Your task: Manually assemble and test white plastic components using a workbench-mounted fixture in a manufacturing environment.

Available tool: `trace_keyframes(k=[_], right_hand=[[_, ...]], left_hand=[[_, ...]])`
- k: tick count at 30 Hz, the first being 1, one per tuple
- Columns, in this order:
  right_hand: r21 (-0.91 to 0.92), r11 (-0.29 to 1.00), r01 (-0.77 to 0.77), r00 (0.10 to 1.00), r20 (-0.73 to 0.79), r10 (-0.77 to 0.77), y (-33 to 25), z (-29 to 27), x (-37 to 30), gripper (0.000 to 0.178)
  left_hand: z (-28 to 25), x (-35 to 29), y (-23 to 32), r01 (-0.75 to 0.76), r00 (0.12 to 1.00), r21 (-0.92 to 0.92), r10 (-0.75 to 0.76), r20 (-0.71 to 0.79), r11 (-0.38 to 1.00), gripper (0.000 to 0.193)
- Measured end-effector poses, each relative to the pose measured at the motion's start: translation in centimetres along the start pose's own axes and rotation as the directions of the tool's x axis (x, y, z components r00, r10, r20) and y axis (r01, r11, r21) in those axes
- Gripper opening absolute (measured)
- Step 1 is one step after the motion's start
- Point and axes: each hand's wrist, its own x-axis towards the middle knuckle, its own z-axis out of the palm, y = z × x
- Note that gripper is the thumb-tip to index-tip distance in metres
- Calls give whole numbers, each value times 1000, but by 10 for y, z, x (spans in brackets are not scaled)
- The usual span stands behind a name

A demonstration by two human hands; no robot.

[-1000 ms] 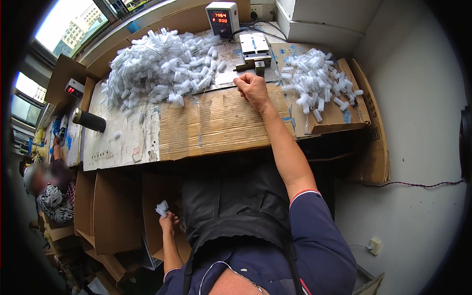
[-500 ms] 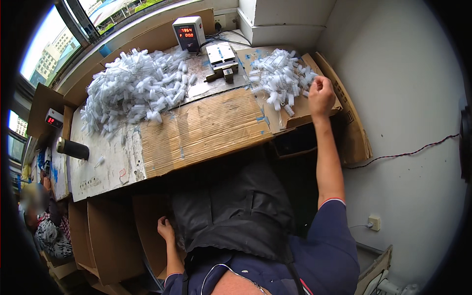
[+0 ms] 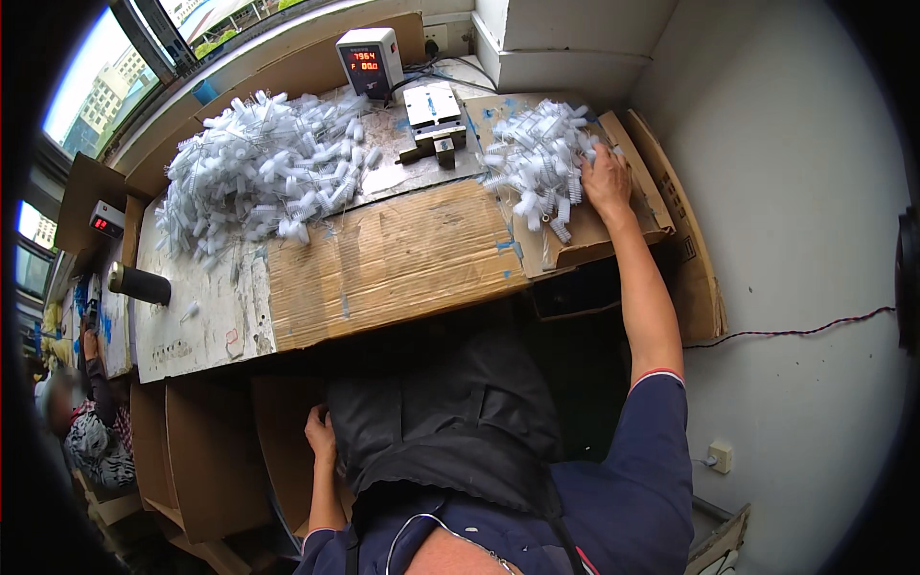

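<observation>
My right hand (image 3: 607, 182) reaches to the right edge of the smaller pile of white bristle brushes (image 3: 539, 153), its fingers extended and touching the pile's side. Thin wire stems and ring-like ends show on some brushes. No object is visible in that hand, though the fingertips are partly lost among the brushes. Low beside the black apron (image 3: 450, 402), my left hand (image 3: 321, 433) hangs below the table edge with its fingers curled in and nothing visible in them. The larger pile of the same brushes (image 3: 264, 168) lies at the far left of the table.
Between the piles stand a metal fixture block (image 3: 433, 115) and a white counter box (image 3: 370, 62) with a red display. A dark cylinder (image 3: 140, 284) lies at the left. Cardboard (image 3: 402, 254) covers the table's front. Cardboard boxes (image 3: 216, 460) stand below; another person (image 3: 86, 431) sits far left.
My right hand has moved slightly left and its fingers have opened out from a closed grip against the smaller pile. My left hand has risen slightly beside the apron.
</observation>
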Motion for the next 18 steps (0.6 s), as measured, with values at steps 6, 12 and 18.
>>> trace_keyframes(k=[6,12,18], right_hand=[[127,990,62,998,-5,-62,-26,-25,0,36],[213,957,198,938,-325,-121,-53,-55,-51,30],[116,837,535,837,-212,-505,-135,-88,-83,67]], left_hand=[[-6,10,13,-81,994,30,83,-72,996,22],[-12,24,52,-164,958,-3,159,-238,986,18],[-14,36,93,-251,943,-18,240,-229,968,15]])
